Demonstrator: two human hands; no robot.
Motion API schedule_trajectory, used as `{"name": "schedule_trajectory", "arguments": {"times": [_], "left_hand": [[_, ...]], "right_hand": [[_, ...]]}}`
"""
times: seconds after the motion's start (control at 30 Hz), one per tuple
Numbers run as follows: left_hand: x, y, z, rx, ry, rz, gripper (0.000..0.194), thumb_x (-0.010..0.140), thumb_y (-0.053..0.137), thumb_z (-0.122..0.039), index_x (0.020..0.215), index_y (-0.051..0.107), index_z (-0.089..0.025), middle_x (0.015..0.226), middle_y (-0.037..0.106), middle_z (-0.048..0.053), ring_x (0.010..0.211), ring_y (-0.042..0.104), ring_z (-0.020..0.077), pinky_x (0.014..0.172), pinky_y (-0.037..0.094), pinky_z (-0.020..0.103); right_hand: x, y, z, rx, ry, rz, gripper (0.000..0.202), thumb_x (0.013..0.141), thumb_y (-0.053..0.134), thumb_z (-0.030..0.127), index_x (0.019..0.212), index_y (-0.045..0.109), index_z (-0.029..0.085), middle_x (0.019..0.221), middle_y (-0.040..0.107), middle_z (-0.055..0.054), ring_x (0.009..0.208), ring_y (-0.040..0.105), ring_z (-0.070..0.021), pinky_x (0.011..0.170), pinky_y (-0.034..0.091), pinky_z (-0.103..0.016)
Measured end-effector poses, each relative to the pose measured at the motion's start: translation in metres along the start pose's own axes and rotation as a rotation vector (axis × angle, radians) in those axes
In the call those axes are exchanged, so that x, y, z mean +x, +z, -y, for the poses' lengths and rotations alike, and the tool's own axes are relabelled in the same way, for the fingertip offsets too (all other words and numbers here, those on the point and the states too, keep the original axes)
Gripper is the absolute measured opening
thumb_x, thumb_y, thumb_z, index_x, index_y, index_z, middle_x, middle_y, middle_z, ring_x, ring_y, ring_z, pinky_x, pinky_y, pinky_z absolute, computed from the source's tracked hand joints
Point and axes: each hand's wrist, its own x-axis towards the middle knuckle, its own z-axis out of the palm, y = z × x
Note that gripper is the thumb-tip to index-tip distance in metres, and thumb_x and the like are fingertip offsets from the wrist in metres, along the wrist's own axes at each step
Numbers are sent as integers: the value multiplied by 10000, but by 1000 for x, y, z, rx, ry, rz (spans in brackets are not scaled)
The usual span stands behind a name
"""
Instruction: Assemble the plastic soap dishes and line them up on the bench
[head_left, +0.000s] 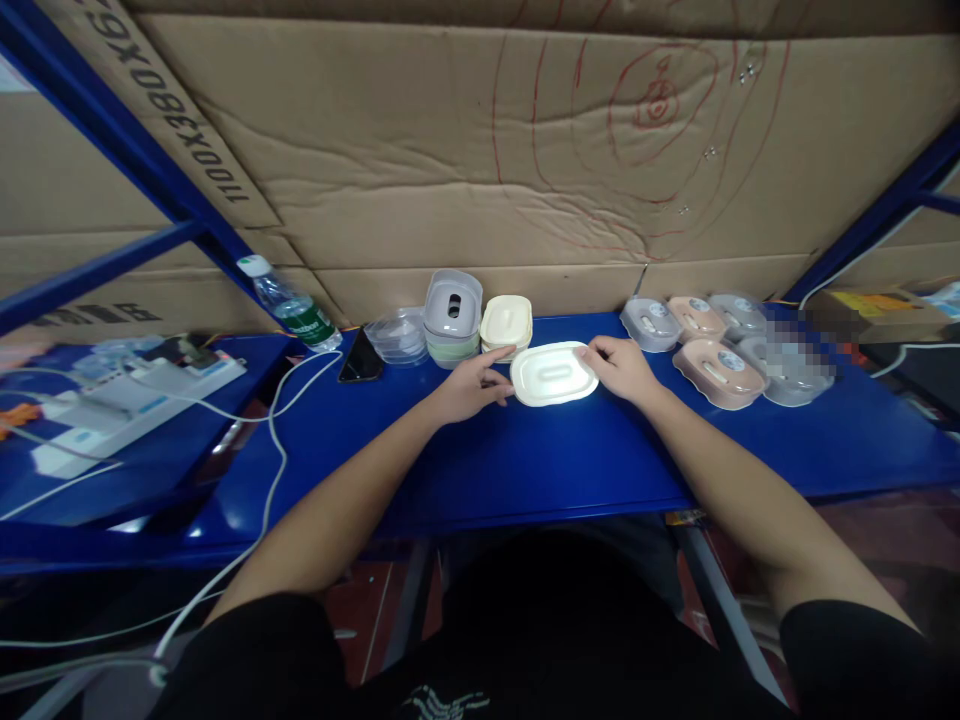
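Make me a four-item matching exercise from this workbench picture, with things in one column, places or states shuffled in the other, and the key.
Things
1. Plastic bottle
2. Black phone
3. Grey slotted piece
4. Cream oblong plastic piece

Places or states
A. On top of the green stack
B. Held by the right hand
C. White cap and green label
D. Between the bottle and the clear plastic stack

Right pairs: 1-C, 2-D, 3-A, 4-B
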Motion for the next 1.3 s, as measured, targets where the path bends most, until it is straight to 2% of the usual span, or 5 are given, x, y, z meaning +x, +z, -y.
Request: {"name": "schedule_trajectory", "arguments": {"times": [0.23, 0.57, 0.77, 0.93, 1.3], "left_hand": [[-2, 5, -1, 385, -30, 153, 571, 973, 657, -350, 1508, 619, -153, 751, 781, 10, 629, 661, 140, 656, 506, 266], [-3, 7, -4, 633, 59, 161, 465, 1013, 611, -362, 1429, 683, -166, 738, 767, -6, 668, 688, 154, 702, 485, 274], [-4, -13, -13, 940, 384, -317, 298, 1003, 621, -438, 1138, 797, -238, 997, 803, 88, 964, 725, 256, 937, 496, 424], [-9, -38, -23, 1051, 269, -741, 262, 929, 712, -425, 1133, 773, -274, 1489, 640, 135, 1425, 511, 405, 1179, 302, 604], [-5, -58, -1, 1030, 149, -731, 213, 939, 699, -396, 1061, 759, -231, 1579, 565, 158, 1394, 560, 379, 1252, 199, 623]], "right_hand": [[-1, 2, 14, -498, 83, 500, 631, 1085, 324, 575, 909, 792, 191, 1052, 815, -167, 999, 760, -341, 726, 482, -367], [-1, 3, 20, -527, 93, 582, 767, 1093, 208, 650, 1050, 824, 194, 1151, 813, -180, 1095, 765, -362, 826, 552, -406], [-3, 0, 16, -457, 49, 584, 921, 1057, 111, 761, 1013, 822, 179, 1121, 811, -211, 1087, 767, -387, 828, 551, -427], [-4, -2, 11, -350, 31, 548, 841, 1073, 161, 743, 1038, 814, 214, 1147, 817, -164, 1093, 764, -364, 804, 535, -394], [-4, -11, 11, -299, 20, 487, 683, 1088, 259, 714, 960, 718, 224, 1036, 805, -111, 977, 746, -288, 742, 445, -332]]}}
